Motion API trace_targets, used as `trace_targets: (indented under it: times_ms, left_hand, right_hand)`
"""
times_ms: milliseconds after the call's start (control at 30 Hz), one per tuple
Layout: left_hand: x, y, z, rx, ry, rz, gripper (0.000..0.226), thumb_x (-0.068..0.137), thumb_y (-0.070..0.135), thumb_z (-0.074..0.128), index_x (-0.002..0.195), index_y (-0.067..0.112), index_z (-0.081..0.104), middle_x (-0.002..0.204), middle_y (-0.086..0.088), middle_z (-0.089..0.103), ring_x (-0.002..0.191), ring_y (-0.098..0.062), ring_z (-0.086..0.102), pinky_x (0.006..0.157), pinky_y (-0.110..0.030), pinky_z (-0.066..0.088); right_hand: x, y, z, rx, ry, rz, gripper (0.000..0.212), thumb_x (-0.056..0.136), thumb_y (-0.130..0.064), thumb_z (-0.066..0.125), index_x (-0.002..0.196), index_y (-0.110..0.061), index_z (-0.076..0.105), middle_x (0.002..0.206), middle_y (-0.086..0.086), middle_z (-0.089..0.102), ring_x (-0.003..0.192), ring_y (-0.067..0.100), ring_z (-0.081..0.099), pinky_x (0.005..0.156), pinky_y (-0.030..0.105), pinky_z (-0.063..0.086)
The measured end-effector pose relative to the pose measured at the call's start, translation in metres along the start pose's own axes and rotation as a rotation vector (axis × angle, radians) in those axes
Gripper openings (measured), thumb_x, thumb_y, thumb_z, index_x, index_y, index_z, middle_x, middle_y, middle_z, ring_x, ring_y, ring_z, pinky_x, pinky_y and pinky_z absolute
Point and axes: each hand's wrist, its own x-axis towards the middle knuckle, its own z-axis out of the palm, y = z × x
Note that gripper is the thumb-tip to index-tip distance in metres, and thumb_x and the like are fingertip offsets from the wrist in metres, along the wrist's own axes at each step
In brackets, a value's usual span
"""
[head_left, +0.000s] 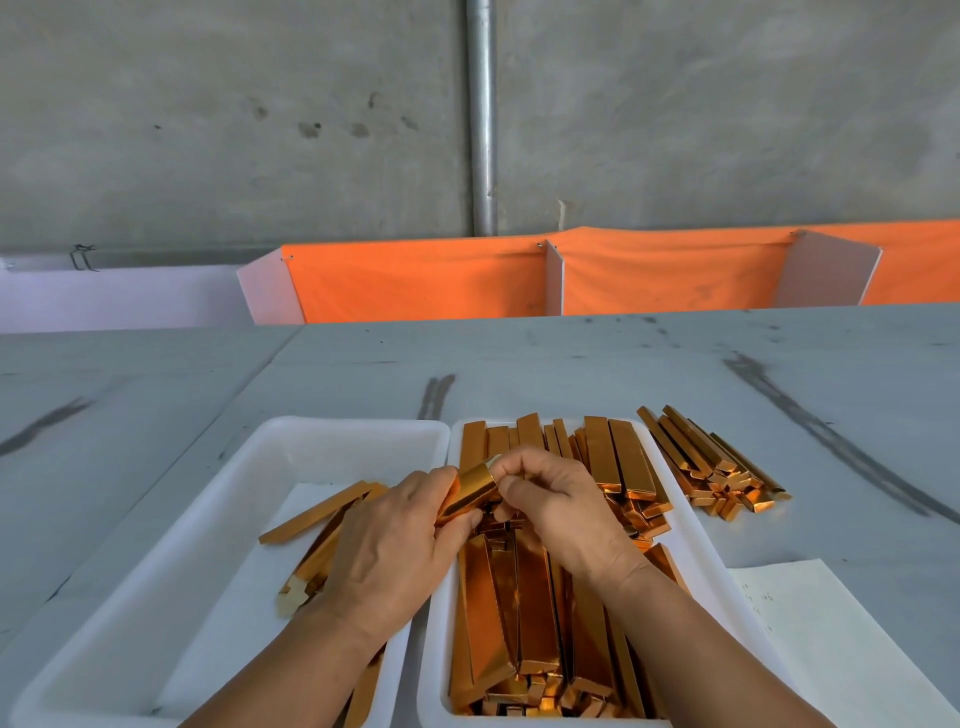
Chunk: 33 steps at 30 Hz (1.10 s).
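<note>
Left hand (395, 543) and right hand (561, 509) together pinch one gold strip (470, 492) over the right tray (435, 649).

One gold strip (470, 493) — lower end hidden under left hand (384, 551).

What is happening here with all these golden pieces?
A person holds one gold carton piece above the trays. The left hand grips it and the right hand pinches its upper end, seemingly folding it. The right tray is packed with gold cartons. The left tray holds only a few flat strips. Another pile lies on the table to the right.
</note>
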Motion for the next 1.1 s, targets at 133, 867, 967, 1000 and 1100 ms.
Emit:
trace_targets:
  times_ms: [133,867,967,1000,1100]
  left_hand:
    - [-0.0006,0.001,-0.0015,-0.039,-0.005,0.007,0.042,0.092,0.056,0.044,0.12,0.027,0.054,0.088,0.013,0.055,0.073,-0.005,0.05,0.063,-0.013,0.032]
    - [-0.001,0.0018,-0.0009,-0.028,-0.027,0.047,0.047,0.09,0.058,0.045,0.125,0.028,0.053,0.092,0.011,0.056,0.074,-0.007,0.053,0.06,-0.01,0.03]
    - [-0.0013,0.0007,-0.0002,-0.021,-0.039,0.045,0.048,0.091,0.06,0.041,0.127,0.03,0.051,0.093,0.013,0.055,0.076,-0.007,0.053,0.062,-0.01,0.03]
    - [-0.0011,0.0007,-0.0001,-0.018,-0.042,0.044,0.049,0.091,0.06,0.04,0.128,0.031,0.051,0.093,0.013,0.056,0.076,-0.006,0.054,0.062,-0.01,0.031]
    - [-0.0011,0.0006,-0.0003,-0.017,-0.041,0.047,0.049,0.091,0.06,0.041,0.131,0.032,0.05,0.093,0.013,0.057,0.077,-0.007,0.055,0.062,-0.011,0.031]
  right_hand:
    - [0.0005,-0.0003,0.0028,0.052,0.049,0.0,0.018,0.1,-0.007,0.052,0.095,-0.02,0.064,0.064,0.001,0.06,0.051,0.008,0.055,0.042,0.02,0.04]
    - [-0.0002,0.0025,0.0011,-0.078,0.134,-0.039,0.035,0.097,-0.005,0.056,0.077,-0.032,0.067,0.06,-0.013,0.059,0.047,0.006,0.056,0.042,0.014,0.039]
    - [0.0,0.0024,0.0016,-0.097,0.136,-0.041,0.038,0.098,-0.004,0.054,0.079,-0.034,0.067,0.062,-0.013,0.062,0.048,0.006,0.056,0.044,0.015,0.041]
    - [-0.0001,0.0024,0.0017,-0.115,0.138,-0.045,0.038,0.098,-0.004,0.054,0.079,-0.034,0.067,0.065,-0.01,0.062,0.049,0.008,0.057,0.045,0.018,0.043]
    - [-0.0009,0.0024,0.0021,-0.177,0.134,-0.085,0.035,0.098,-0.004,0.052,0.083,-0.032,0.066,0.073,0.004,0.064,0.055,0.018,0.057,0.053,0.037,0.052]
